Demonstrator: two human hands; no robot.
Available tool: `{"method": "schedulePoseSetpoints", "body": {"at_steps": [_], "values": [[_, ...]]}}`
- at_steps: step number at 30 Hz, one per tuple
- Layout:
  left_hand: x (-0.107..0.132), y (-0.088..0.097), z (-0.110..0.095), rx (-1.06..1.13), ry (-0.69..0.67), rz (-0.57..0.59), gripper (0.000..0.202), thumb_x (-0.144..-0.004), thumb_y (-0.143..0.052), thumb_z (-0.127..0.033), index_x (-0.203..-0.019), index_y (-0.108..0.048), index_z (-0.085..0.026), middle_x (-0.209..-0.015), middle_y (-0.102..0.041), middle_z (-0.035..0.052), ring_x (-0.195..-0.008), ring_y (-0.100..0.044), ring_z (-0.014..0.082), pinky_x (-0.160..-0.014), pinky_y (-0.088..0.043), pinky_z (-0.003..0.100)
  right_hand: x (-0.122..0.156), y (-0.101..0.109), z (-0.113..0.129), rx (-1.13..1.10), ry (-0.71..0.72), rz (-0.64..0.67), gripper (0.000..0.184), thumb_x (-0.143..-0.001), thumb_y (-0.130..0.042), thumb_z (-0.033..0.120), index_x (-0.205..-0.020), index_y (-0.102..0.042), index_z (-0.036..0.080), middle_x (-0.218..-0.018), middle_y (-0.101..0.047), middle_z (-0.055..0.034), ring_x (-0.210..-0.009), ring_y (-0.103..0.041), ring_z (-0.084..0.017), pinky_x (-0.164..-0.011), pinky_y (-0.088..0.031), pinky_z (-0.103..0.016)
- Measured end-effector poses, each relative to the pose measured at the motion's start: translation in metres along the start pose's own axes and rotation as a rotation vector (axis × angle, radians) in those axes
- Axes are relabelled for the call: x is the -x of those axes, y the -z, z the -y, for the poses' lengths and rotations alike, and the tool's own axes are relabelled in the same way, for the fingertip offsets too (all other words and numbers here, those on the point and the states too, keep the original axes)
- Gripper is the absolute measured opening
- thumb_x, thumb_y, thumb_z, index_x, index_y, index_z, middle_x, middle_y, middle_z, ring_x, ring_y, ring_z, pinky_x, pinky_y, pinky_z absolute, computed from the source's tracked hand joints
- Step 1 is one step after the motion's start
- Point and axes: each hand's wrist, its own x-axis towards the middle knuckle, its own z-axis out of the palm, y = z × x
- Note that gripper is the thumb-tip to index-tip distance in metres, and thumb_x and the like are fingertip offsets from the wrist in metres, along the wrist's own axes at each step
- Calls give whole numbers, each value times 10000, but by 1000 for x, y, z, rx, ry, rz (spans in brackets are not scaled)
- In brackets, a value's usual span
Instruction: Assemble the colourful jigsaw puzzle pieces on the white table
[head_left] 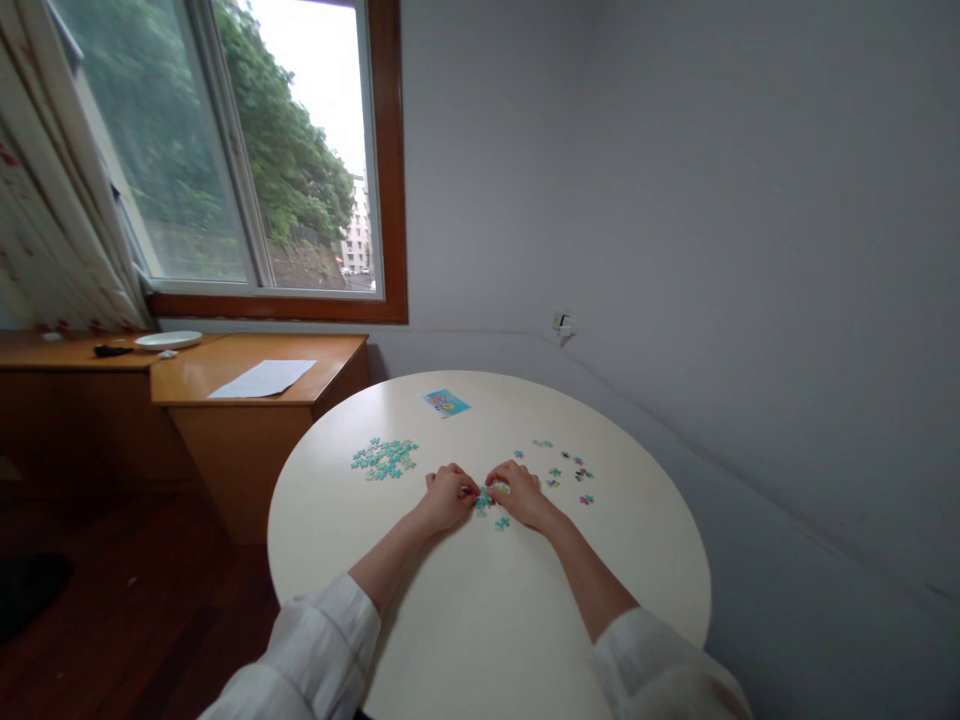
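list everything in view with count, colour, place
round table: 1, cream, centre
pieces pile: 1, teal, left of hands
scattered pieces: several, teal and mixed, right of hands
joined pieces: few, teal, between the hands
picture card: 1, blue, table's far edge
desk: 1, wood, under window
paper sheet: 1, white, on desk
plate: 1, white, desk's far left
window: 1, brown frame, upper left
left hand: 1, bare, on joined pieces
right hand: 1, bare, on joined pieces

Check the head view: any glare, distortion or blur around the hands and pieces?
Head view: wide-angle bend curves the window frame; sky beyond it is blown out; table is softly lit, with only faint shadows by the left hand and right hand; the pieces they pinch are too small to read.
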Motion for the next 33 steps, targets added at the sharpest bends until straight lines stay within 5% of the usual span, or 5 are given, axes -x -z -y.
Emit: {"method": "schedulePoseSetpoints", "body": {"at_steps": [33], "values": [[0, 1, -1, -20, 31, 16, 228, -773, -564, -266, -966, -686, -263, -1054, -599, 71, -1052, -499, 228, -916, -322, 395, 2, 5, 4, -31, 20, 31, 142, -767, -562, 241, -903, -602, 236, -1042, -564, -26, -1035, -469, -203, -870, -290, -359]]}}
